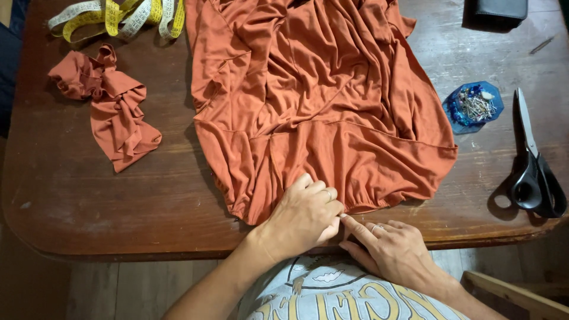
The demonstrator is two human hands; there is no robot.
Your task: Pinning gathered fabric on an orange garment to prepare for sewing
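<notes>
The rust-orange garment [320,101] lies spread on the wooden table [89,195], its gathered hem running left to right along the near edge. The left hand [305,216] rests on that hem, fingers curled together, apparently pinching fabric (grip hidden). The right hand [394,249] sits just beside it, forefinger extended toward the hem.

Both hands [349,231] on rust garment [320,101]
</notes>
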